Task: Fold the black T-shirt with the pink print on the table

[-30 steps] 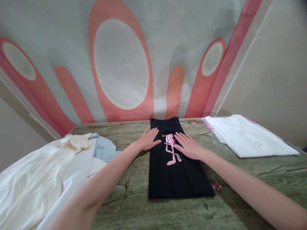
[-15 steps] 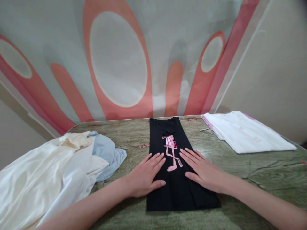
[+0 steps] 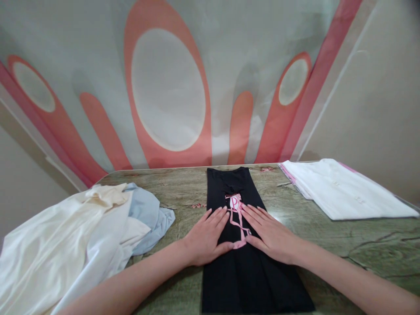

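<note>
Head view: a black garment (image 3: 226, 284), folded into a long strip, lies flat at the middle of the desk (image 3: 183, 188), its far end near the back edge and its near end reaching the bottom of the frame. The left hand (image 3: 206, 236) rests palm down across its left edge, the right hand (image 3: 272, 234) likewise across its right; the fingers (image 3: 215, 218) of both are outstretched and released, grasping nothing. Between them shows a pink print (image 3: 234, 203), partly covered by the right fingertips, with both thumbs near its foot. At left lies a loose heap of cream cloth (image 3: 55, 236), white cloth (image 3: 108, 245) and blue cloth (image 3: 144, 201); at far right, a neat white pile (image 3: 344, 192). Behind stands a grey wall (image 3: 269, 26) patterned with red-rimmed ovals.
</note>
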`<state>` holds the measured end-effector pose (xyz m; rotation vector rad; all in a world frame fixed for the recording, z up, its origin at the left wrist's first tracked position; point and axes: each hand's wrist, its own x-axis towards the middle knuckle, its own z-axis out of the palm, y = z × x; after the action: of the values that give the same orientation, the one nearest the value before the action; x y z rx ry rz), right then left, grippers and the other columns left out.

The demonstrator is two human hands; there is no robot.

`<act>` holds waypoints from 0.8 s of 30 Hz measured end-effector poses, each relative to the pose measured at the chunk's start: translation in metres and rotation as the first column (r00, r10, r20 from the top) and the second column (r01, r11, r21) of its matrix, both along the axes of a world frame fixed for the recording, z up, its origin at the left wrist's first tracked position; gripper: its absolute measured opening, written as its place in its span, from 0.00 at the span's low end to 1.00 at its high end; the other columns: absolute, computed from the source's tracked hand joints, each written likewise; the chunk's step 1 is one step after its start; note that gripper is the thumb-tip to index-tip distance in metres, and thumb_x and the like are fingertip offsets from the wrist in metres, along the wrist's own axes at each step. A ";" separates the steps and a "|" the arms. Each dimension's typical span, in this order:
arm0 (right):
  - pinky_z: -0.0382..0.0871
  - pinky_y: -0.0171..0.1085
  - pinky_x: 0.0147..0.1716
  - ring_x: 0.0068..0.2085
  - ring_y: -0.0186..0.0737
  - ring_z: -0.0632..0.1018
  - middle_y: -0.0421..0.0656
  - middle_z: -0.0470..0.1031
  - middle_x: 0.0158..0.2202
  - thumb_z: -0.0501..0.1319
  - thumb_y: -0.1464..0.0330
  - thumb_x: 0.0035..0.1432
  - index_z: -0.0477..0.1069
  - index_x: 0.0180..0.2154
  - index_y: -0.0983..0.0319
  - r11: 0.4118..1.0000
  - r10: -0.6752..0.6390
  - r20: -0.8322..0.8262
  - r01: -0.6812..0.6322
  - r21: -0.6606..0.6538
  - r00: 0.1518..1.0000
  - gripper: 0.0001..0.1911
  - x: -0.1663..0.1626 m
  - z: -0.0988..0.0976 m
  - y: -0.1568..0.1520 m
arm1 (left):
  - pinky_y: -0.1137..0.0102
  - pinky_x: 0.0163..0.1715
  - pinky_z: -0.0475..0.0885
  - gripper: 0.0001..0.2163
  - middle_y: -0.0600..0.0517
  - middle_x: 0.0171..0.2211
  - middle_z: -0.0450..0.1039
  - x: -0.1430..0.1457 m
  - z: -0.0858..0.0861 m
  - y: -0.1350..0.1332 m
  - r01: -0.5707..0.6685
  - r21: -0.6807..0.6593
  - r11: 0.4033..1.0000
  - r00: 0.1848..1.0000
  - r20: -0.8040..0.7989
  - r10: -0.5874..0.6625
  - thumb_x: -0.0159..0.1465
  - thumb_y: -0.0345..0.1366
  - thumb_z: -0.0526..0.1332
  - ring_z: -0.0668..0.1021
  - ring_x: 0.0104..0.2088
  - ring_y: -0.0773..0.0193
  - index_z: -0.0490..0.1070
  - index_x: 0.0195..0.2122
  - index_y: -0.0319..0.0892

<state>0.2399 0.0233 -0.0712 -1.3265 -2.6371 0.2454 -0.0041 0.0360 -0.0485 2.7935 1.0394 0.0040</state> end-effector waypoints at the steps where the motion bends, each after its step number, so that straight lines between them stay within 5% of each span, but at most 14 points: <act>1: 0.45 0.49 0.60 0.63 0.45 0.47 0.43 0.40 0.64 0.45 0.52 0.60 0.37 0.63 0.57 1.000 0.005 -0.004 -0.005 -0.002 1.000 0.34 0.000 -0.001 0.000 | 0.58 0.60 0.40 0.33 0.45 0.64 0.37 -0.001 0.001 -0.001 0.003 -0.007 1.000 1.000 -0.002 -0.003 0.63 0.56 0.40 0.42 0.63 0.57 0.37 0.63 0.41; 11: 0.44 0.48 0.61 0.63 0.45 0.46 0.43 0.38 0.65 0.43 0.52 0.61 0.37 0.63 0.59 0.996 -0.094 0.014 0.094 -0.003 0.995 0.34 0.024 -0.004 0.016 | 0.60 0.60 0.40 0.32 0.48 0.64 0.35 -0.025 0.008 -0.002 -0.012 -0.047 0.999 1.000 -0.016 0.012 0.64 0.56 0.39 0.43 0.63 0.59 0.37 0.63 0.43; 19: 0.44 0.48 0.60 0.63 0.44 0.47 0.46 0.41 0.64 0.38 0.48 0.59 0.44 0.62 0.62 0.971 -0.233 0.004 0.233 0.057 0.972 0.36 0.015 -0.009 0.093 | 0.60 0.59 0.41 0.32 0.44 0.64 0.38 -0.005 -0.004 0.081 -0.195 0.097 0.976 0.981 0.033 0.193 0.64 0.55 0.35 0.45 0.63 0.57 0.42 0.63 0.37; 24: 0.43 0.50 0.59 0.63 0.47 0.48 0.45 0.43 0.64 0.38 0.46 0.58 0.47 0.62 0.59 0.967 -0.249 0.020 0.248 0.048 0.968 0.36 0.008 -0.026 0.115 | 0.59 0.58 0.44 0.34 0.42 0.63 0.43 0.001 -0.023 0.122 -0.272 0.124 0.954 0.962 0.050 0.268 0.63 0.57 0.37 0.49 0.62 0.55 0.46 0.62 0.36</act>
<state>0.2480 0.1380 -0.0973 -1.6354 -2.4459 0.1321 -0.0034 0.1577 -0.0714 2.7263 1.4530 0.1556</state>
